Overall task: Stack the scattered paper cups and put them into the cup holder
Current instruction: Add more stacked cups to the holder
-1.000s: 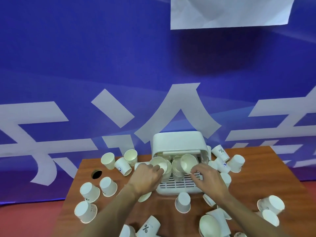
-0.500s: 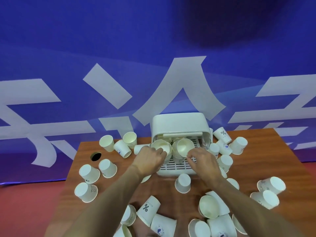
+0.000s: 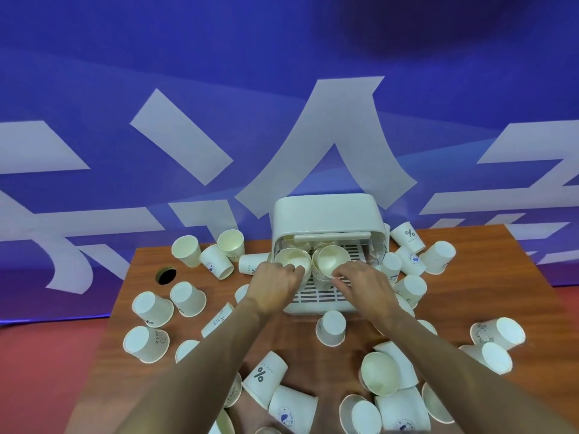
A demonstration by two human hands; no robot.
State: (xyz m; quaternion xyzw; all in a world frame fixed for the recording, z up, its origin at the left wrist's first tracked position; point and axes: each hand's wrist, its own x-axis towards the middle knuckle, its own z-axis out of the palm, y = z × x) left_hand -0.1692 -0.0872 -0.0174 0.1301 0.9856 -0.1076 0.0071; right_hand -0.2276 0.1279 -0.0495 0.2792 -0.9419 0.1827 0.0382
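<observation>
Paper cups (image 3: 322,276) are sitting in the cup holder (image 3: 329,214) as two neighbouring stacks, left hand (image 3: 275,285) gripping the left stack (image 3: 292,260), right hand (image 3: 365,285) pinching the right stack's (image 3: 331,260) rim.

1. Cup holder (image 3: 327,214) mouth: filled side by side by the left stack (image 3: 293,261) and right stack (image 3: 330,261), which the left hand (image 3: 275,285) and right hand (image 3: 363,281) grip. The hood overhangs both stacks, and the mouth opens toward the front only.
2. Slatted tray (image 3: 316,297): a bare strip shows between the two wrists.
3. Front approach: one upturned cup (image 3: 330,327) stands just before the tray, between the forearms.
4. Right flank: a cup cluster (image 3: 407,261) is packed against the holder's wall; bare table (image 3: 517,277) lies beyond.
5. Left flank: side cups (image 3: 219,258) crowd near the wall; a hole (image 3: 166,275) lies farther out.
6. Near edge: heaped cups (image 3: 376,386) crowd the surface.
</observation>
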